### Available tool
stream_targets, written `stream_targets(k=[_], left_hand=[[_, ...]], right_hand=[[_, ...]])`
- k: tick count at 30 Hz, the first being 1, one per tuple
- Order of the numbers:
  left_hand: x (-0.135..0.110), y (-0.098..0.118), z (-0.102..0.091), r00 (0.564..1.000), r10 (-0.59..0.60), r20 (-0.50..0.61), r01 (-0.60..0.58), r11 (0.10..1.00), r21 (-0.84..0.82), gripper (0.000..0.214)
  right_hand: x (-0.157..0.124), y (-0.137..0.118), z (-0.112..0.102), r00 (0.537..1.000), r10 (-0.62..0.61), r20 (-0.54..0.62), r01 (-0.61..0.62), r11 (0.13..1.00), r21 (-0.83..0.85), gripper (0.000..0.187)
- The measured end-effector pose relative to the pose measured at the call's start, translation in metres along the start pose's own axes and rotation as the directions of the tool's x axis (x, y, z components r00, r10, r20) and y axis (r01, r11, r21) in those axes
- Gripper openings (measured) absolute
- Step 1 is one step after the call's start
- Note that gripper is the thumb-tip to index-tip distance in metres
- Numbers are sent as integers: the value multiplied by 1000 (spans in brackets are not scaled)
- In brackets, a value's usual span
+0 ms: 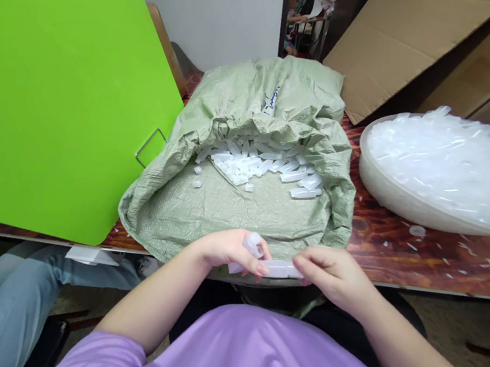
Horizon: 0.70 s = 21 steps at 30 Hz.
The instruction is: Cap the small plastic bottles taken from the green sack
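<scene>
My left hand [230, 252] is closed around a few small translucent plastic tubes [252, 244] near the table's front edge. My right hand [335, 272] pinches the end of another clear plastic tube [279, 268], which lies between both hands and touches my left fingertips. Just behind the hands an open pale green woven sack [207, 202] lies on the table, with several more white plastic tubes [265, 165] heaped inside its mouth.
A big bright green board [50, 94] leans at the left. A round white tray [387, 192] piled with clear plastic pieces sits at the right on the dark wooden table [418, 258]. Cardboard [396, 41] stands behind. Another person's legs in jeans [12, 292] are at lower left.
</scene>
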<state>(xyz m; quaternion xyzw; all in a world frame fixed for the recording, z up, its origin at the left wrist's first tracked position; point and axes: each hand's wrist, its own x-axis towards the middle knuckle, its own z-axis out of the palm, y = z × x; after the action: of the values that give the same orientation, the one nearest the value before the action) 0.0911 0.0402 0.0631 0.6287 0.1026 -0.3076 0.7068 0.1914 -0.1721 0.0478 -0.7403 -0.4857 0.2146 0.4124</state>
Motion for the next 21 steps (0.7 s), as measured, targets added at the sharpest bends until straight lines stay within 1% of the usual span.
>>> stream_targets(k=[1,2,3,4,5,6,7,8,9,10,11,12,14,15,16,17,18,19,20,21], left_hand=[[-2,2,1,998,18,-62,-15,998,61,39],[-4,4,3,991,47,-127,-34,994,105,40],[-7,6,4,980,78,-181,-54,990,132,41],[-9,7,5,970,104,-219,-72,986,149,41],[-12,7,7,964,123,-237,-86,983,163,42],[-14,6,8,960,138,-245,-94,979,184,42],[-15,5,9,956,147,-252,-92,971,219,42],[-17,4,10,953,156,-261,-83,959,270,42],[-18,2,11,946,166,-280,-69,943,327,41],[-19,0,12,937,174,-305,-50,926,375,41],[-20,-2,13,927,178,-330,-31,913,406,40],[-20,-4,13,920,179,-348,-17,907,420,40],[-21,-6,14,912,185,-367,-15,907,421,40],[-22,-6,15,907,192,-375,-14,903,429,39],[-22,-7,15,899,204,-387,-9,893,450,38],[-23,-7,15,886,223,-407,1,876,482,37],[-23,-8,15,867,243,-435,18,858,514,35],[-24,-8,15,845,260,-466,37,842,538,34],[-24,-9,14,825,271,-495,52,837,545,33],[-25,-10,13,810,274,-518,57,843,536,33]], right_hand=[[1,2,3,998,60,-21,-60,998,-9,42],[1,5,6,995,71,-65,-72,997,-21,40],[1,7,9,993,32,-114,-36,999,-36,34],[0,9,11,987,-36,-154,29,998,-49,33],[0,11,12,981,-98,-166,90,994,-54,38],[-1,12,13,981,-126,-148,122,992,-40,40],[-1,14,13,989,-109,-95,109,994,-11,33],[0,14,14,998,-54,-31,55,998,20,26],[0,15,14,1000,15,20,-16,999,41,28],[2,16,14,997,64,35,-65,996,53,32],[3,16,15,998,69,14,-69,996,54,33],[5,16,16,999,28,-32,-26,999,41,30],[9,16,18,988,-107,-114,106,994,-20,28],[11,15,20,984,-134,-114,130,991,-42,27],[13,14,22,990,-105,-92,102,994,-45,24],[16,14,25,998,-32,-60,31,999,-30,28],[18,13,27,998,52,-38,-52,999,-7,37],[20,13,29,993,110,-36,-109,994,13,42],[21,13,31,992,114,-55,-113,993,14,43],[23,13,32,995,58,-87,-60,998,-19,40]])
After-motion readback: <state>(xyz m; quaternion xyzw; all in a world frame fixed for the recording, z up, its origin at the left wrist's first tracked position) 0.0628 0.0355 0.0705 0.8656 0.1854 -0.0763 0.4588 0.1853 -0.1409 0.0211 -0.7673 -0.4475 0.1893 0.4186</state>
